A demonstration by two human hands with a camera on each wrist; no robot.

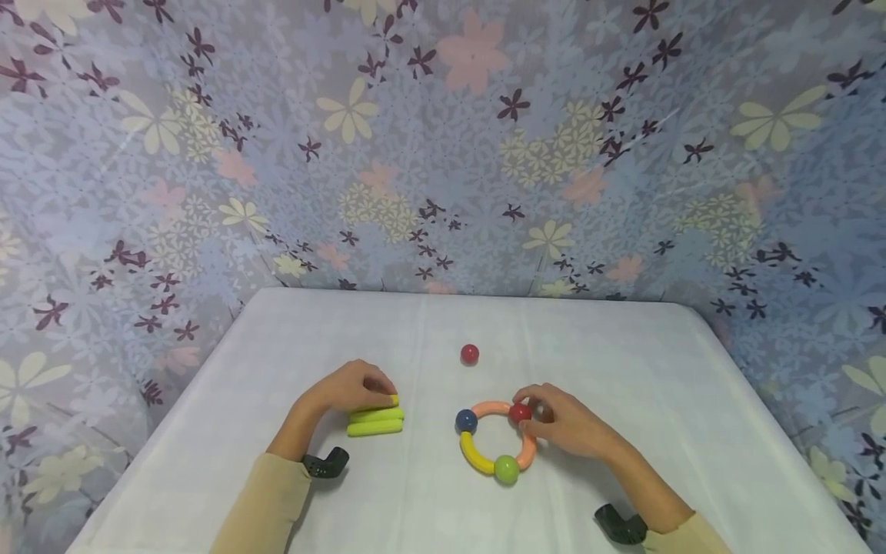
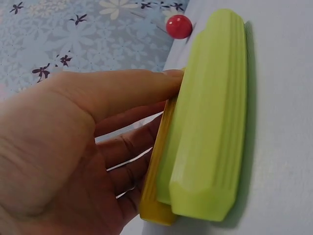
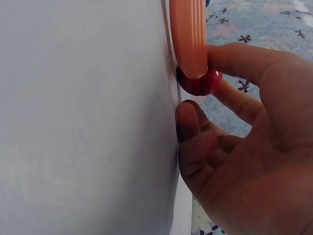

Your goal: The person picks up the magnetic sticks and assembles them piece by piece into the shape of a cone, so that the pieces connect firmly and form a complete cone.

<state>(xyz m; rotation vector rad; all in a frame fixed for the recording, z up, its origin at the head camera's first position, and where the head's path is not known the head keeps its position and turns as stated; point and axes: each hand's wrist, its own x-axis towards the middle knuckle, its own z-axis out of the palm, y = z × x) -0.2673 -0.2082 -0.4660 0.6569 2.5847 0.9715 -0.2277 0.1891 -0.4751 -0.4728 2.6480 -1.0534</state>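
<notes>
On the left, my left hand (image 1: 348,387) pinches a yellow stick (image 2: 159,196) between thumb and fingers. Two lime-green ridged sticks (image 1: 376,428) lie side by side right against it, on the near side. To the right, a ring is laid out from curved pieces and balls: two coral pieces (image 1: 493,407), a yellow curved piece (image 1: 475,455), a blue ball (image 1: 467,420), a green ball (image 1: 507,469) and a red ball (image 1: 520,413). My right hand (image 1: 567,423) holds the red ball between thumb and index finger, beside the end of a coral piece (image 3: 190,39); its other fingers are curled near the tabletop.
A loose red ball (image 1: 470,354) lies beyond the ring, between the two hands. White cloth covers the table (image 1: 332,323). Behind its far edge hangs a flower-patterned fabric (image 1: 443,154). Each wrist carries a black device (image 1: 327,463).
</notes>
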